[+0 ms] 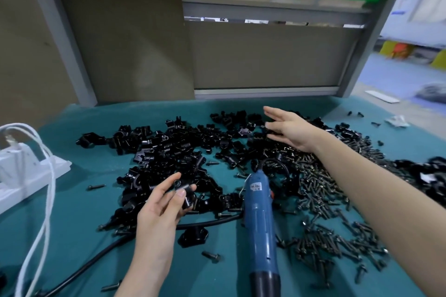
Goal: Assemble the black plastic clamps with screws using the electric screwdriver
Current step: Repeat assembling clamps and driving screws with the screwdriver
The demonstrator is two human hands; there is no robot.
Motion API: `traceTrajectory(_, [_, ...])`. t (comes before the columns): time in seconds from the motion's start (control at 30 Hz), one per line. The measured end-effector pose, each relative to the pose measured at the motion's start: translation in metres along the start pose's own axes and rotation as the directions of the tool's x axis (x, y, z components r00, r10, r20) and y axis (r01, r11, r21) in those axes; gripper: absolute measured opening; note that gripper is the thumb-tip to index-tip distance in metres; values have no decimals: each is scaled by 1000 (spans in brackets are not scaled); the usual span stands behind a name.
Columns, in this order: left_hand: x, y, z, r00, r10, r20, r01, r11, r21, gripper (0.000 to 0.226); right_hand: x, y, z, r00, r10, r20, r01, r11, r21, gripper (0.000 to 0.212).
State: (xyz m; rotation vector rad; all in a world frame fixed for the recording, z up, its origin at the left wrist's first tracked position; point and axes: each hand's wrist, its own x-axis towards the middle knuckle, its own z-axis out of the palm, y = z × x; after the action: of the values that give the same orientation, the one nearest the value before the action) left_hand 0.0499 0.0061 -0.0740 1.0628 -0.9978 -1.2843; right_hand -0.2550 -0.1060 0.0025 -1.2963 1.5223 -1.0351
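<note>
One black clamp piece sits pinched in the left hand, its fingers and thumb curled round it, held just above the near edge of the big heap of clamp parts that sprawls across the middle of the desk. The right hand is stretched out over the far side of that heap, its fingers spread apart and holding nothing, hovering close to the loose black pieces there.

Right of the heap lies a wide scatter of dark screws, running from the middle of the desk to its near right. The blue electric screwdriver lies flat on the desk between the two hands, untouched, its tip pointing away towards the far side and its black cord trailing off to the near left. At the far left a white power strip sits with a white cable looping down from it.

From where I stand, this looks like the gathering step: one half is in hand, and the free hand seems to be after a mating half. Next it would need to close on a matching piece, bring it to the left hand so the holes line up, then fetch a screw and the screwdriver.
</note>
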Motion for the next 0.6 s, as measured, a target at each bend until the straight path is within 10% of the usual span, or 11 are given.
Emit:
traceTrajectory(0.13, [-1, 0, 2, 1000, 17, 21, -16, 1000, -24, 32, 2, 18, -8, 993, -39, -107, -50, 696, -716, 53])
traceTrajectory(0.33, [1, -3, 1, 999, 23, 33, -21, 996, -82, 42, 8, 40, -3, 960, -251, -123, 7, 463, -886, 25])
traceTrajectory(0.5, [3, -4, 0, 998, 45, 33, -42, 995, -96, 35, 6, 34, -7, 885, -332, -325, 19, 725, -688, 21])
traceTrajectory(0.6, [1, -4, 0, 999, 39, 35, -35, 992, -122, 34, -19, 10, -8, 882, -195, -429, 151, 979, -135, 12])
